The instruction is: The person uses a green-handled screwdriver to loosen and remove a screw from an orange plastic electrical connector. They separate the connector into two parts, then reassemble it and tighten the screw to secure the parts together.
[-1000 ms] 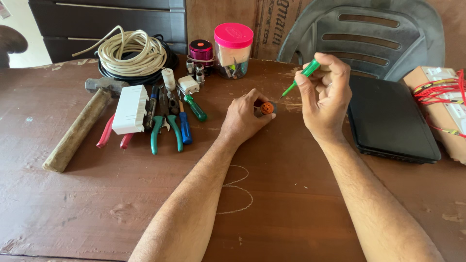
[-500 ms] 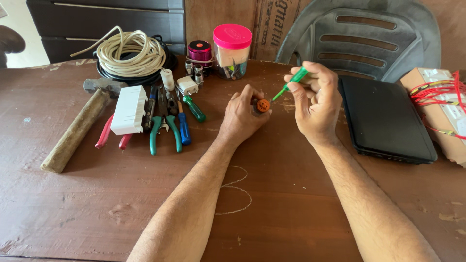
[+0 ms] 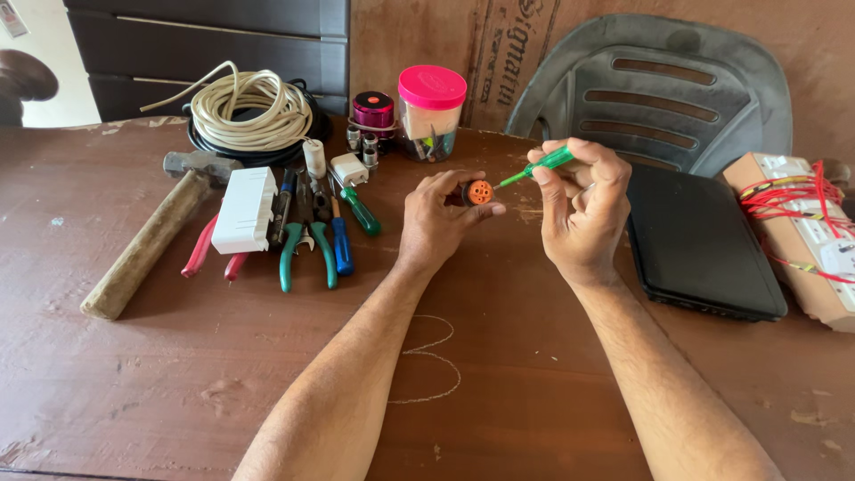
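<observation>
My left hand (image 3: 436, 223) holds a small round orange and black plug part (image 3: 478, 192) between thumb and fingers, its orange face turned toward me, just above the brown wooden table (image 3: 499, 374). My right hand (image 3: 581, 214) grips a thin green-handled screwdriver (image 3: 545, 164). Its metal tip points left and reaches the right edge of the orange part.
Left of my hands lie a wooden-handled hammer (image 3: 147, 245), a white switch box (image 3: 244, 209), pliers and screwdrivers (image 3: 312, 233), a coil of cream cable (image 3: 248, 109) and a pink-lidded jar (image 3: 431, 100). A black flat case (image 3: 699, 239) and a box with red wires (image 3: 802, 223) lie right; a grey chair (image 3: 659, 85) behind.
My right hand has come down and left, bringing the screwdriver tip to the orange part. My left hand has lifted and turned the part slightly.
</observation>
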